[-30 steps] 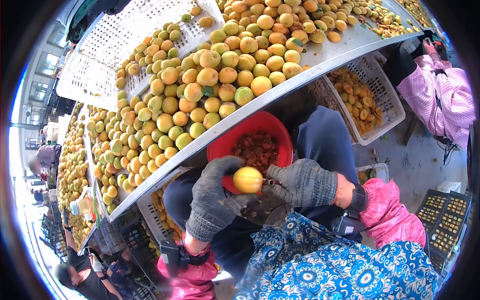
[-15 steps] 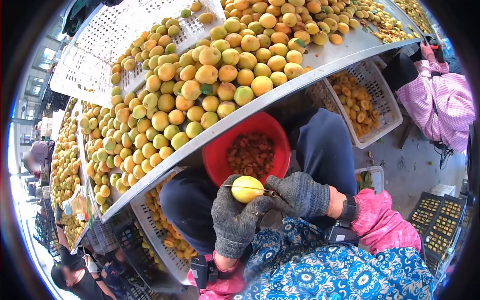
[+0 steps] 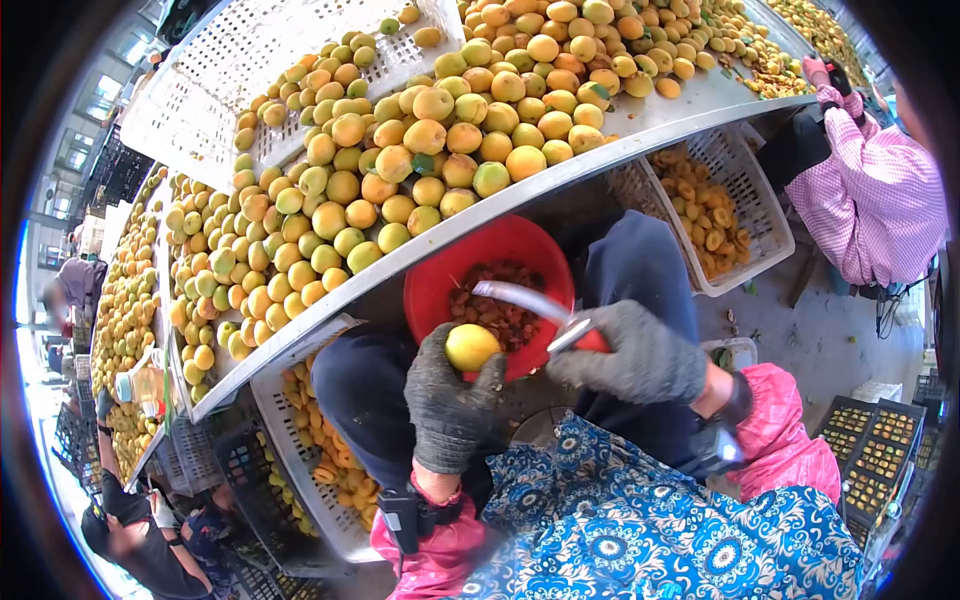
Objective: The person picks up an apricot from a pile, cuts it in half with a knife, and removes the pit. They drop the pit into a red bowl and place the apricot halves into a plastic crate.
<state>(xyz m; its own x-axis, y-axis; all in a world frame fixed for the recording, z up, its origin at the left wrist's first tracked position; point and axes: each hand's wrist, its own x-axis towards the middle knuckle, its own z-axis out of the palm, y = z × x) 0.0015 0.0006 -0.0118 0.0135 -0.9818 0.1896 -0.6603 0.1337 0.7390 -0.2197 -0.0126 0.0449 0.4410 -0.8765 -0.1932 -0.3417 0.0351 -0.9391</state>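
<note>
My left hand (image 3: pixel 445 405), in a dark grey knitted glove, holds a yellow apricot (image 3: pixel 472 347) between thumb and fingers. My right hand (image 3: pixel 640 355), gloved alike, is closed around the red handle of a knife (image 3: pixel 522 300). The blade points left, apart from the apricot and above it in the view, and is a little blurred. Behind both hands, between my knees, a red basin (image 3: pixel 422 290) holds a heap of brownish-red pits. The apricot overlaps the basin's near left side in the view.
A metal-edged table (image 3: pixel 440 232) bears a large pile of apricots (image 3: pixel 395 163) and a white crate (image 3: pixel 200 115). Crates of halved apricots (image 3: pixel 715 220) stand below at right and left. Dark trays (image 3: pixel 870 440) lie at lower right. Other people (image 3: pixel 865 190) sit at right and left.
The knife, earlier laid across the apricot, has come away from it to the upper right with my right hand. My left hand has shifted slightly left and up with the apricot.
</note>
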